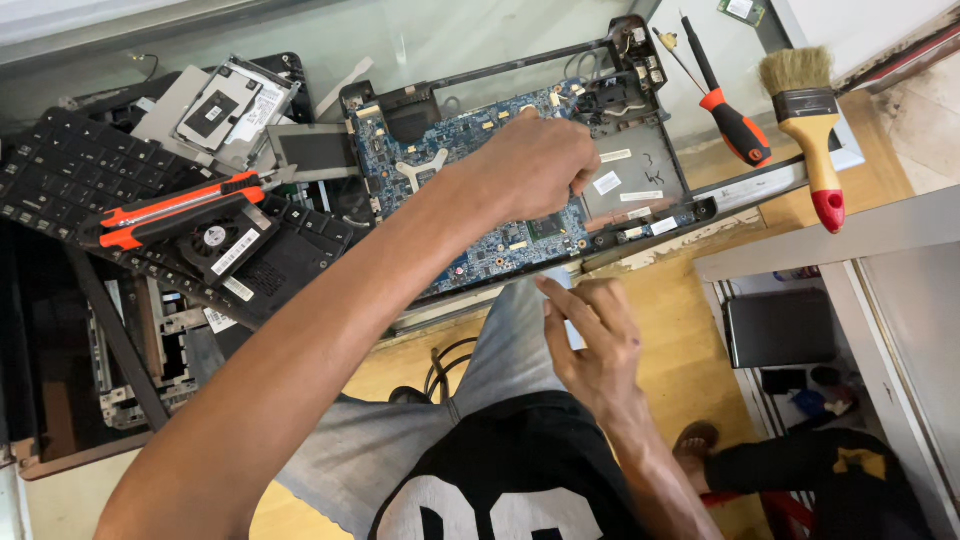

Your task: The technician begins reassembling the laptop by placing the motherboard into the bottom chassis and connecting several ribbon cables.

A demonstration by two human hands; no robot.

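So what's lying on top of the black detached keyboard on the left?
An orange-and-black utility knife and a black cooling fan lie on the black detached keyboard; keys beneath them are hidden.

Motherboard (490, 240) middle hidden under the left hand (535, 165); keyboard (80, 170) cut off at left edge.

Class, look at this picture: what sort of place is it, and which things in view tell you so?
Most likely an electronics repair bench. An opened laptop base with its blue circuit board bare lies under the left hand, a detached keyboard and a red-handled screwdriver lie nearby, and a paintbrush rests at the right.
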